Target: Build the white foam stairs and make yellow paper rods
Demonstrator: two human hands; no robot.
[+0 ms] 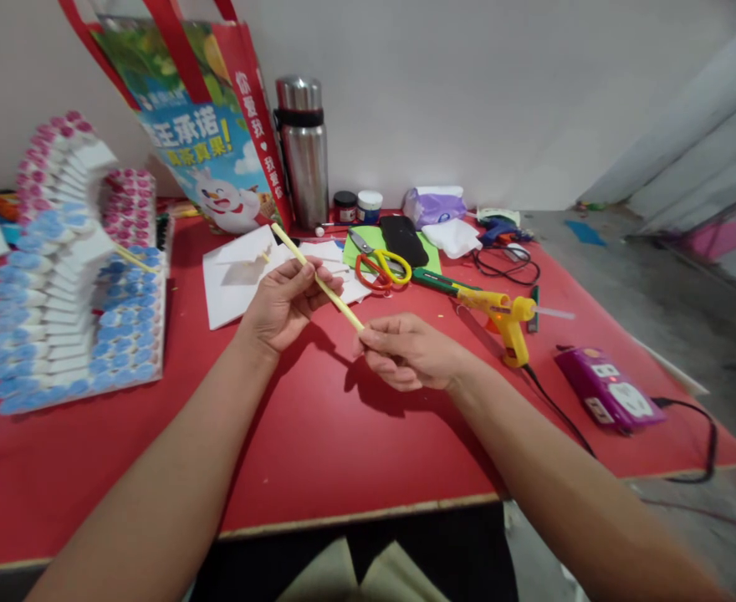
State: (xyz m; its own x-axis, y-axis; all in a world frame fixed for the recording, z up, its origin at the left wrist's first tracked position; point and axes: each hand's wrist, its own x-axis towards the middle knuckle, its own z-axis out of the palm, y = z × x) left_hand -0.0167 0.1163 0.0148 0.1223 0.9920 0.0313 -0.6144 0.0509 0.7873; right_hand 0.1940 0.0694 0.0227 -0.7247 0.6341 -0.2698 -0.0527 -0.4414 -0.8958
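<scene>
A thin pale-yellow stick (343, 306), perhaps rolled paper, slants between my hands above the red table. My left hand (288, 303) grips it near the middle between thumb and fingers, and its upper end sticks out beyond them. At the lower end, my right hand (409, 349) pinches it with thumb and forefinger, the other fingers curled. Just behind my left hand lie white paper sheets (222, 294). Scissors (381, 266) with red and yellow handles rest beyond the stick, on bright green paper (431, 254).
A yellow glue gun (506, 322) with its cord and a purple power strip (612, 389) sit on the right. To the left stands a model covered in blue and pink rolls (60, 293). A shopping bag (211, 142), a steel flask (305, 159) and small jars (369, 206) line the wall.
</scene>
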